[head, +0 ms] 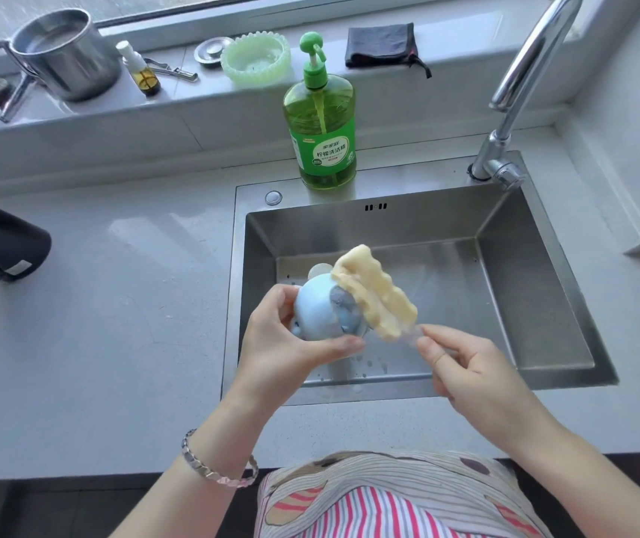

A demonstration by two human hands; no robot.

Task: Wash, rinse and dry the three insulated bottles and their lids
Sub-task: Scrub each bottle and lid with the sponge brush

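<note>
One lid (pixel 316 314), one sponge (pixel 374 295) — two hands (pixel 291 343) (pixel 469 370)

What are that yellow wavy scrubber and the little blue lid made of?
The scrubber looks like soft foam sponge: matte, porous, wavy-edged. The blue lid looks like smooth moulded plastic with a soft sheen; its grey patch might be rubber.
</note>
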